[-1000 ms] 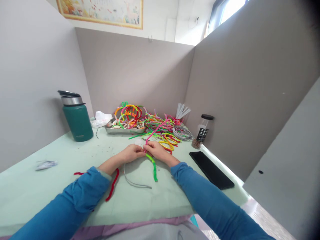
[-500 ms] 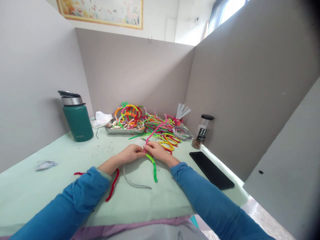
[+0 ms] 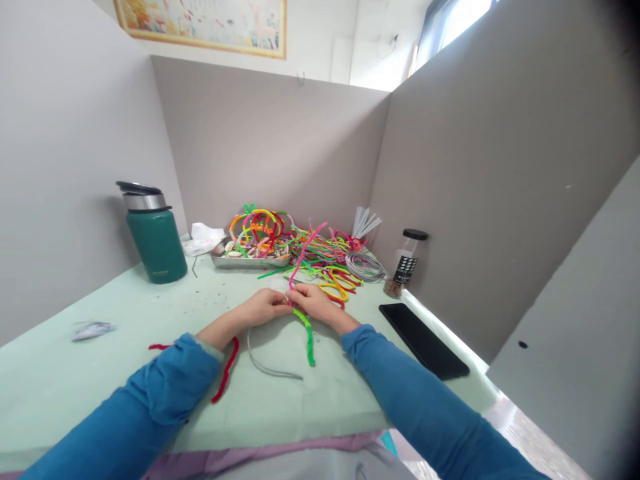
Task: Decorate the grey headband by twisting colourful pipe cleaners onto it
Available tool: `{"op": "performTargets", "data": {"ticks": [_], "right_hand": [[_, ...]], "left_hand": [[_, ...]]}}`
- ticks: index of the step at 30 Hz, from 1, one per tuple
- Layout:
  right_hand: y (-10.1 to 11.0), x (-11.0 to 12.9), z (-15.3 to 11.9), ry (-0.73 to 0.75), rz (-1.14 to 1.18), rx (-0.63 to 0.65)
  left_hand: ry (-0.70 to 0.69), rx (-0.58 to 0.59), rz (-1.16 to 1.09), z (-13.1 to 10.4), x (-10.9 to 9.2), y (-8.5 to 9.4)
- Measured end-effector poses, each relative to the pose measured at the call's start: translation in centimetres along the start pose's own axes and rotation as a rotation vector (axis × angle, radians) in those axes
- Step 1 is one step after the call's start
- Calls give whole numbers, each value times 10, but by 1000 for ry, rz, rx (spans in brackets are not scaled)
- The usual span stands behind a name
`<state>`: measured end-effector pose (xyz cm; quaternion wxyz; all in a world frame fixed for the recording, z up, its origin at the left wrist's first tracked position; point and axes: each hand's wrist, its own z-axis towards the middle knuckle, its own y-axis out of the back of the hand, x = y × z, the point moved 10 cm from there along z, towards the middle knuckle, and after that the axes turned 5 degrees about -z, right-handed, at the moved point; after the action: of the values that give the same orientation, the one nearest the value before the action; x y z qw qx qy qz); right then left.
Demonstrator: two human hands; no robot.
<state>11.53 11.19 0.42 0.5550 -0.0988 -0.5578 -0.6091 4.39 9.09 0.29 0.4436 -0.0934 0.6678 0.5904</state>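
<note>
Fingertips together, my left hand [image 3: 265, 307] and my right hand [image 3: 313, 302] meet over the middle of the table. Between them they pinch a pink pipe cleaner [image 3: 304, 252], whose free end rises toward the back. A green pipe cleaner [image 3: 310, 339] hangs down from the same pinch point. Grey wire [image 3: 265, 366] curves on the cloth below my left hand. A red pipe cleaner [image 3: 228, 373] lies by my left wrist, partly under the sleeve. Exactly how the strands join is hidden by my fingers.
Behind my hands are a metal tray [image 3: 250, 263] of shells and looped pipe cleaners, a colourful pile [image 3: 325, 247] and a wire coil [image 3: 365, 267]. A green bottle [image 3: 157, 247] stands left; a clear jar [image 3: 404, 265] and phone [image 3: 423, 340] are right. Grey partitions surround the table [image 3: 125, 387].
The upper end of the pink pipe cleaner has swung to the left and a little higher. Both hands have kept nearly the same place and hold.
</note>
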Motion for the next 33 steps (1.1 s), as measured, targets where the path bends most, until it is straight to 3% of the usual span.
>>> {"op": "performTargets", "data": {"ticks": [33], "right_hand": [[0, 2, 0, -2, -50, -2]], "left_hand": [[0, -12, 16, -1, -4, 2]]}}
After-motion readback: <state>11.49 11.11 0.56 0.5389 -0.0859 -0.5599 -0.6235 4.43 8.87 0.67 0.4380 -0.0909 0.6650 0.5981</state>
